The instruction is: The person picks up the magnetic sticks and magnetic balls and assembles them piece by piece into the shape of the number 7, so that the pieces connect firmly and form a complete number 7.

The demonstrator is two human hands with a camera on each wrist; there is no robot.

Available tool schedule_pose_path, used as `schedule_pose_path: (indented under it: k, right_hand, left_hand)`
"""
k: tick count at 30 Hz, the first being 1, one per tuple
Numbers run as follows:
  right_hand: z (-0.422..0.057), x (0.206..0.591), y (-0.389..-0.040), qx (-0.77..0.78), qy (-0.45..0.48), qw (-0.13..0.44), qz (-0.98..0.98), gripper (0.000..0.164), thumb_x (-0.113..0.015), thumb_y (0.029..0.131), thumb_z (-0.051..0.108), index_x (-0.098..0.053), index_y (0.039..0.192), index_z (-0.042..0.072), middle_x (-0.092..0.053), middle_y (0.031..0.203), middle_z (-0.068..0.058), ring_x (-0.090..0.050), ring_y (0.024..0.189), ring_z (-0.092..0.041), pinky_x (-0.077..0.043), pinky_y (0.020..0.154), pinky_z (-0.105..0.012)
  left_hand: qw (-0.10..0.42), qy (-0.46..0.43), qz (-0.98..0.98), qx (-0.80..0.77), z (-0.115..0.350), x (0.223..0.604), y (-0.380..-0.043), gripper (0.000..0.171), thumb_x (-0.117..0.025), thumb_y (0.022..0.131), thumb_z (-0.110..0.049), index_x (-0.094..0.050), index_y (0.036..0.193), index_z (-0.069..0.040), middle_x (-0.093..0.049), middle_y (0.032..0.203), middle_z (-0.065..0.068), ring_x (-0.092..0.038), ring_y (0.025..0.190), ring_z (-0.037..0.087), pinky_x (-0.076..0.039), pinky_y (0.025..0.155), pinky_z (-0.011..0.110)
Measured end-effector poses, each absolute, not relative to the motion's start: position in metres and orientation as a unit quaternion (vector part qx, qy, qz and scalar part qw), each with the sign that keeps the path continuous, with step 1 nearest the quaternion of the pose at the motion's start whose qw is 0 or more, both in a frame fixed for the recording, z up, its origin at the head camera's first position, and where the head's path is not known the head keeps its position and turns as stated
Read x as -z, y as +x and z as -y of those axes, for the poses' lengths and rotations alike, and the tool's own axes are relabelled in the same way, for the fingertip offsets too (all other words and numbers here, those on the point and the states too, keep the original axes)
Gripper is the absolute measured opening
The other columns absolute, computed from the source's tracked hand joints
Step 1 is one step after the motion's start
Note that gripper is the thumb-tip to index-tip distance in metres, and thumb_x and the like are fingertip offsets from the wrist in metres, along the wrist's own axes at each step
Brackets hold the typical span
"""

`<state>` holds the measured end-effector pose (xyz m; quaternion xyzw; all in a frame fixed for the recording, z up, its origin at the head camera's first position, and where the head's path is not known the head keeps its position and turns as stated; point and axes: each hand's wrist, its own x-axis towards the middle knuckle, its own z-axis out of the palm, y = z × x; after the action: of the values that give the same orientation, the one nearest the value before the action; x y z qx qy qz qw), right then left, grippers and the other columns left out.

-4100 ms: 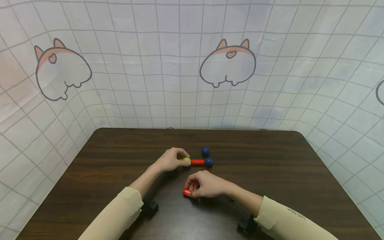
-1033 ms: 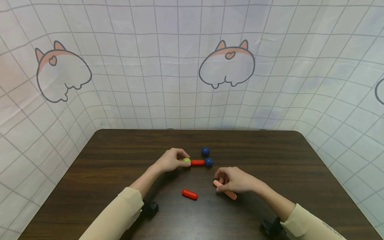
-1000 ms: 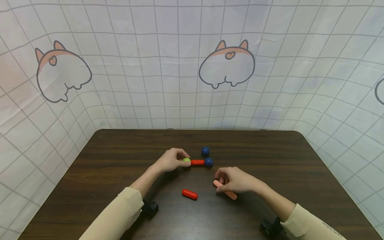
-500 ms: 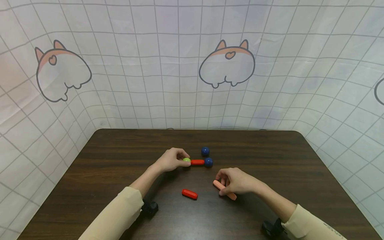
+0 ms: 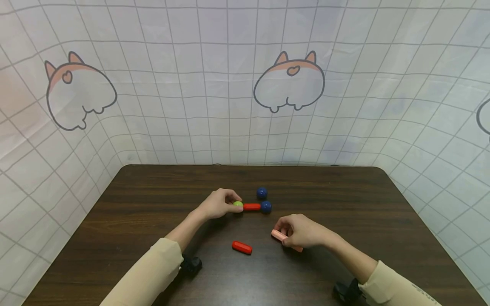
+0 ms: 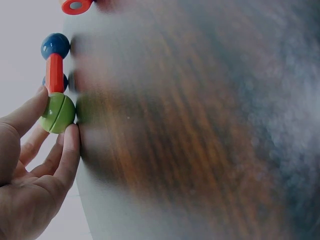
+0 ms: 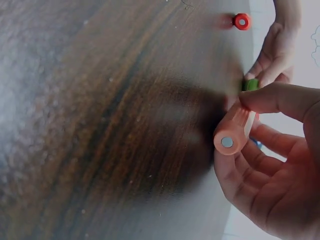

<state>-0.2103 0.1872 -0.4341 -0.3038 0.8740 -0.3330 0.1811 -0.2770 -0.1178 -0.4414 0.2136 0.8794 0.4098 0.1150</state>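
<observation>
My left hand (image 5: pixel 216 205) pinches a light green magnetic ball (image 6: pixel 58 113) between thumb and fingers. A red magnetic rod (image 5: pixel 252 207) runs from that ball to a dark blue ball (image 5: pixel 266 207), in a row. Behind the row lies a second blue ball (image 5: pixel 262 193). My right hand (image 5: pixel 304 231) grips a salmon-pink magnetic rod (image 7: pixel 234 127) by its middle, thumb on one side and fingers on the other. In the right wrist view the rod's near end shows a round silver magnet. Between my forearms, a loose red rod (image 5: pixel 242 247) lies on the table.
The dark wood-grain table (image 5: pixel 160 182) has a back edge close to a white gridded curtain (image 5: pixel 229 127). Black wrist cameras sit under both of my wrists, low over the tabletop.
Earlier my right hand held the loose red rod; it let go and moved right to the pink rod. Lately its thumb has shifted along that rod, which turned slightly. My left hand stays put.
</observation>
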Motion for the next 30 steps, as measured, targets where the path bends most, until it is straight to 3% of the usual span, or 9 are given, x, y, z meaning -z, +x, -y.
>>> schedule_pose_path:
  k: [16, 30]
  right_hand:
    - [-0.1888, 0.4374, -0.2182, 0.393, -0.255, 0.202, -0.860, 0.028, -0.074, 0.090, 0.007, -0.069, 0.118, 0.007, -0.065, 0.091, -0.001, -0.062, 0.079, -0.021, -0.050, 0.068, -0.034]
    - [-0.1846, 0.4368, -0.2179, 0.467, -0.220, 0.227, -0.826, 0.034, -0.070, 0.090, 0.008, -0.065, 0.122, -0.002, -0.066, 0.100, -0.009, -0.063, 0.086, -0.023, -0.056, 0.068, -0.036]
  left_hand:
    - [0.114, 0.215, -0.879, -0.410, 0.1185, 0.4425, -0.2773, 0.024, -0.080, 0.093, -0.021, -0.074, 0.111, -0.007, -0.066, 0.095, 0.001, -0.057, 0.085, 0.017, -0.049, 0.074, 0.033]
    - [0.112, 0.219, -0.878, -0.409, 0.1182, 0.4421, -0.2774, 0.024, -0.080, 0.093, -0.022, -0.074, 0.111, -0.007, -0.066, 0.096, 0.001, -0.058, 0.086, 0.018, -0.049, 0.074, 0.034]
